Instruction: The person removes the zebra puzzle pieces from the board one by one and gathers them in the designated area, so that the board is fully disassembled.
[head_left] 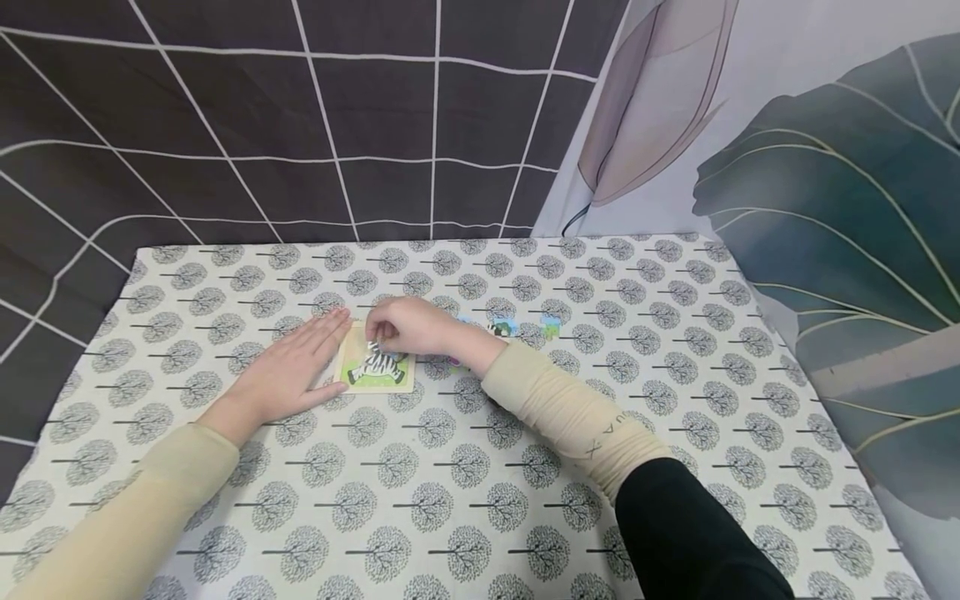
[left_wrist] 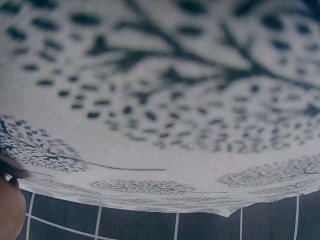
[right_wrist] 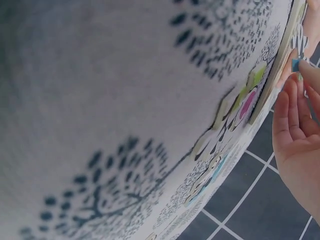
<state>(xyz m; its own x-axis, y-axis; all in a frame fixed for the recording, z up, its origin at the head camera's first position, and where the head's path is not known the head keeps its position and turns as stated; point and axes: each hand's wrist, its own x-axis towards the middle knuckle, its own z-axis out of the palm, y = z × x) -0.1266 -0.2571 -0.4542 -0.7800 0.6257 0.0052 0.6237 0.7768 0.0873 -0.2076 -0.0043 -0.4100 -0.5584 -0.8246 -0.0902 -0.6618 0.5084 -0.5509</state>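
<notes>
A square zebra puzzle board (head_left: 382, 382) lies on the tablecloth, with black and white stripes over green at its lower part. My left hand (head_left: 296, 371) lies flat with straight fingers along the board's left side, its thumb at the lower left corner. Above the board's upper part is my right hand (head_left: 408, 325), which hides some of the board. In the right wrist view its thumb and fingers pinch a small puzzle piece (right_wrist: 295, 65) with a blue face. Only a bit of the left hand (left_wrist: 10, 212) shows in the left wrist view.
Loose puzzle pieces lie right of the board: a blue and green one (head_left: 551, 327), a blue, black and white one (head_left: 502, 327), and one with pink (right_wrist: 247, 104) partly behind the right forearm. A tree-print cloth (head_left: 450, 500) covers the table. Dark gridded fabric (head_left: 375, 108) hangs behind.
</notes>
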